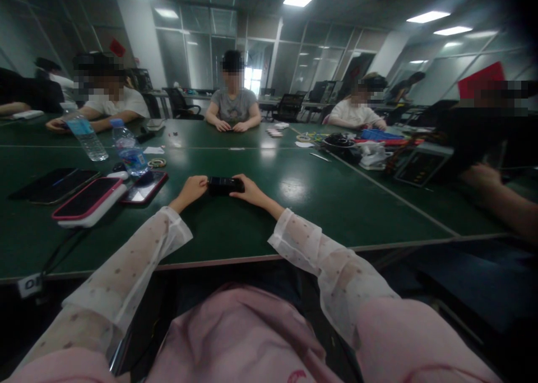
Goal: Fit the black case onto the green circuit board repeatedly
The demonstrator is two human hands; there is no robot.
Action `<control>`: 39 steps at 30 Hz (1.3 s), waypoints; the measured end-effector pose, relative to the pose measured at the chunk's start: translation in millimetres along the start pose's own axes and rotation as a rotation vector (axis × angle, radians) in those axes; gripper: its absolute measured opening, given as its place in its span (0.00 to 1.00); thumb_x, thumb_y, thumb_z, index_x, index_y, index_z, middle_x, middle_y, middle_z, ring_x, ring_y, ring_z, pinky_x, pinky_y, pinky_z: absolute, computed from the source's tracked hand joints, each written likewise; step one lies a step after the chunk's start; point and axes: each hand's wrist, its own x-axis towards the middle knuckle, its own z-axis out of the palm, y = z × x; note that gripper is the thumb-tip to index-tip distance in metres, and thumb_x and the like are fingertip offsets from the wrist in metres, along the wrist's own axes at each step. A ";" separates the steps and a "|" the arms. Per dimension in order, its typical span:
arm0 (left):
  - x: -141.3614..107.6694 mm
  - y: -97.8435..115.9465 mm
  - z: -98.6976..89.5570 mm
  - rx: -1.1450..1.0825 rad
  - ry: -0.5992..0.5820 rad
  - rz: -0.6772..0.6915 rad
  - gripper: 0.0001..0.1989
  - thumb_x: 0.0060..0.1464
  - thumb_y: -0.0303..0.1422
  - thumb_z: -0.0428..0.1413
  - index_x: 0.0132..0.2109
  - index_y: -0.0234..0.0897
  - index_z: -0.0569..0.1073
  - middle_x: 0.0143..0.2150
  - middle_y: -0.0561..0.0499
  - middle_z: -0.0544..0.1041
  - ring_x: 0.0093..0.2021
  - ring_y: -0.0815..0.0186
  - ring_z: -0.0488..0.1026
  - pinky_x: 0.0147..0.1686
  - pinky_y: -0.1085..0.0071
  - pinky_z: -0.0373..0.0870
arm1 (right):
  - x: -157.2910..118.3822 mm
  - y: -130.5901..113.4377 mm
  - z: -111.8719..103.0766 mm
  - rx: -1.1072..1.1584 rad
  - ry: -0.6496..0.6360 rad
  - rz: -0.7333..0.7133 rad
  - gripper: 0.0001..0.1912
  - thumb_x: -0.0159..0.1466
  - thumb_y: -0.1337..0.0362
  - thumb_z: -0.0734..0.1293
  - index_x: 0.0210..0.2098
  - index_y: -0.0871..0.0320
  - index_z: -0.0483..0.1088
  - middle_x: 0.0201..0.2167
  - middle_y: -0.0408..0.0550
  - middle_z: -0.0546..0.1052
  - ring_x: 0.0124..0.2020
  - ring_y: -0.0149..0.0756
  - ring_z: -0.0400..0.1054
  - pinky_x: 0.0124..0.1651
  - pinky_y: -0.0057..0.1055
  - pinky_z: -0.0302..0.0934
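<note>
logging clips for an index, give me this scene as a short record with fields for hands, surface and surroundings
left hand: at left end of black device
right hand: grips device's right end
surface: green table
left side: two plastic bottles, pink-cased phone
right side: white plastic bag
opposite: seated person in grey shirt
device details: too dark to read

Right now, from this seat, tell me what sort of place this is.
Probably an office or shared workroom: people sit around a large green table, with black office chairs behind and tall glass partitions at the back.
</note>
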 end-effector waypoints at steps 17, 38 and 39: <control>-0.1 -1.4 7.2 -0.129 0.107 -0.061 0.16 0.45 0.26 0.50 0.21 0.39 0.48 0.19 0.58 0.51 0.23 0.71 0.51 0.26 0.70 0.44 | -1.4 -2.0 -0.7 0.078 0.052 0.012 0.29 0.54 0.57 0.74 0.52 0.57 0.64 0.47 0.52 0.74 0.47 0.44 0.71 0.50 0.41 0.64; -3.1 28.8 -6.2 -0.641 0.180 -0.315 0.23 0.50 0.39 0.62 0.52 0.33 0.75 0.18 0.60 0.59 0.18 0.75 0.51 0.19 0.76 0.45 | 2.7 -5.0 1.8 0.055 0.302 -0.088 0.27 0.58 0.54 0.72 0.53 0.57 0.63 0.47 0.53 0.73 0.46 0.43 0.69 0.49 0.40 0.64; -3.1 28.7 -6.1 -0.657 0.173 -0.321 0.23 0.50 0.38 0.62 0.52 0.33 0.76 0.19 0.60 0.60 0.18 0.76 0.51 0.19 0.76 0.45 | 2.5 -5.6 2.0 0.055 0.308 -0.087 0.27 0.58 0.54 0.71 0.53 0.57 0.63 0.47 0.53 0.73 0.46 0.43 0.69 0.49 0.40 0.64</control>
